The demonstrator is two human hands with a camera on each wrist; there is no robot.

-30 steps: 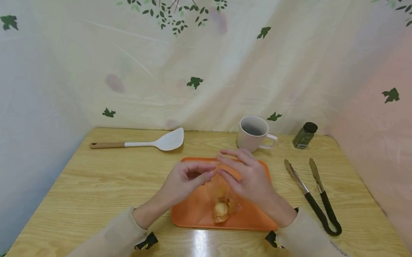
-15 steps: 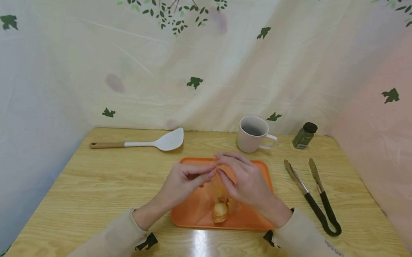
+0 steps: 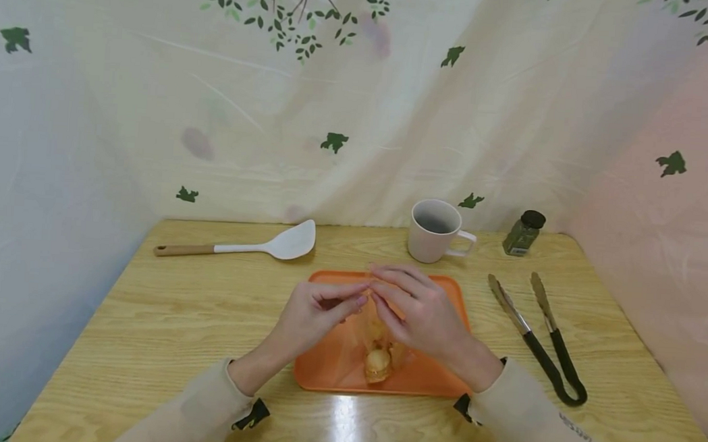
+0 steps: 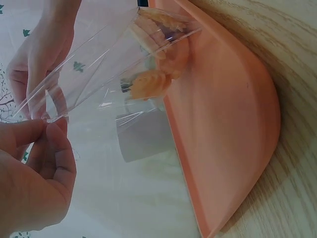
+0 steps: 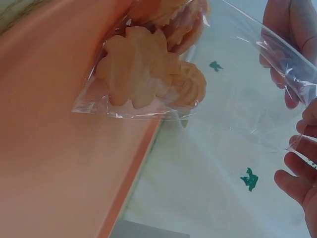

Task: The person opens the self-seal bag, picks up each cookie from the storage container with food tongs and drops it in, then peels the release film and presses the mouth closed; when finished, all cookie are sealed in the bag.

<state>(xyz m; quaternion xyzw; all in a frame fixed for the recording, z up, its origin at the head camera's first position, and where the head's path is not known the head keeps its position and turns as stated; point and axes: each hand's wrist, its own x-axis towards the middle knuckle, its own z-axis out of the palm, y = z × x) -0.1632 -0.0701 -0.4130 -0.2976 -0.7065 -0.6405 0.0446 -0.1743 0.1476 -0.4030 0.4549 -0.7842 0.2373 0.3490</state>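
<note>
A clear plastic bag [image 5: 237, 99] hangs over an orange tray [image 3: 327, 368], its bottom near or on the tray. Inside it are several golden cookies [image 5: 136, 67], one flower-shaped, one swirled; in the head view they show as a tan clump low in the bag. My left hand [image 3: 318, 313] pinches the bag's top edge between thumb and fingertips. Close beside it, my right hand [image 3: 430, 313] holds the same top edge with its fingertips, its other fingers spread loosely. The fingertips of both hands nearly meet, and the bag's mouth looks drawn flat between them.
Behind the tray stands a white mug [image 3: 432, 243], with a dark-capped jar [image 3: 522, 235] to its right. Metal tongs [image 3: 553, 341] with black handles lie at the right. A white spatula [image 3: 267, 246] with a wooden handle lies at the back left.
My right hand has shifted slightly left and its fingers have drawn closer to the bag's top edge. The left hand stays almost still. The cookies have barely moved.
</note>
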